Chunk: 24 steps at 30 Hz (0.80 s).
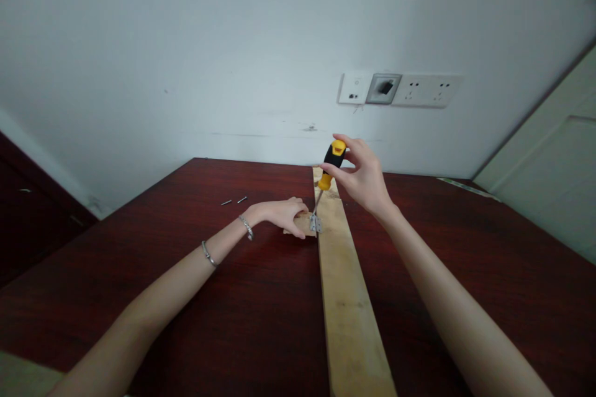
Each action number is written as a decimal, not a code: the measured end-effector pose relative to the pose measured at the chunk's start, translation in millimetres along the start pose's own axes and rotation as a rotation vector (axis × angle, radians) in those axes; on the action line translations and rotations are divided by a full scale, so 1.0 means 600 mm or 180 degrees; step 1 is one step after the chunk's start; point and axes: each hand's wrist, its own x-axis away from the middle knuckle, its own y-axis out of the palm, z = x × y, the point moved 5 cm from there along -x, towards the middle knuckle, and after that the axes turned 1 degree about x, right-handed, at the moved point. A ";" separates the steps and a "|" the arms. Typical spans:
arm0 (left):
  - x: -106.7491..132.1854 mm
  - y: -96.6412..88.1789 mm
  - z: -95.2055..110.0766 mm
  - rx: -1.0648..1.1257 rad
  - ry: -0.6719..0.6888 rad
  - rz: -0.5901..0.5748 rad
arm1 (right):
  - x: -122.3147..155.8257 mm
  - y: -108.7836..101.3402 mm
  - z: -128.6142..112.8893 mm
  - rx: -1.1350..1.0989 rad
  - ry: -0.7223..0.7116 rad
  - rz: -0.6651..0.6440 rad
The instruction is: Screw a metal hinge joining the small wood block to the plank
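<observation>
My right hand [361,173] is closed around the black and yellow handle of a screwdriver [325,181]. The screwdriver leans slightly, its tip down at a small metal hinge [316,223]. That hinge spans the seam between a small wooden block [303,224] and a long wooden plank [347,298]. My left hand [286,214] grips the block from its left side, thumb in front and fingers behind. Whether a screw sits under the tip is too small to tell.
Two screws [242,200] lie on the dark red table [209,322], left of the plank. Behind it rises a white wall with a row of sockets [419,90], a black plug [386,87] in one. A pale strip [468,188] lies at the table's back right.
</observation>
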 end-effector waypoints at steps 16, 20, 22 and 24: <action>0.000 0.000 0.000 -0.0030 0.0016 0.0027 | 0.000 0.000 0.006 -0.0022 0.0137 -0.0032; 0.001 0.000 0.001 0.0027 -0.0010 0.0012 | 0.001 0.000 0.006 0.0040 0.0148 -0.0038; 0.002 -0.001 0.001 0.0061 -0.0001 0.0028 | 0.001 0.000 0.006 0.0106 0.0144 -0.0018; 0.003 -0.003 0.003 0.0081 0.0013 0.0043 | 0.001 0.000 0.006 0.0149 0.0160 -0.0016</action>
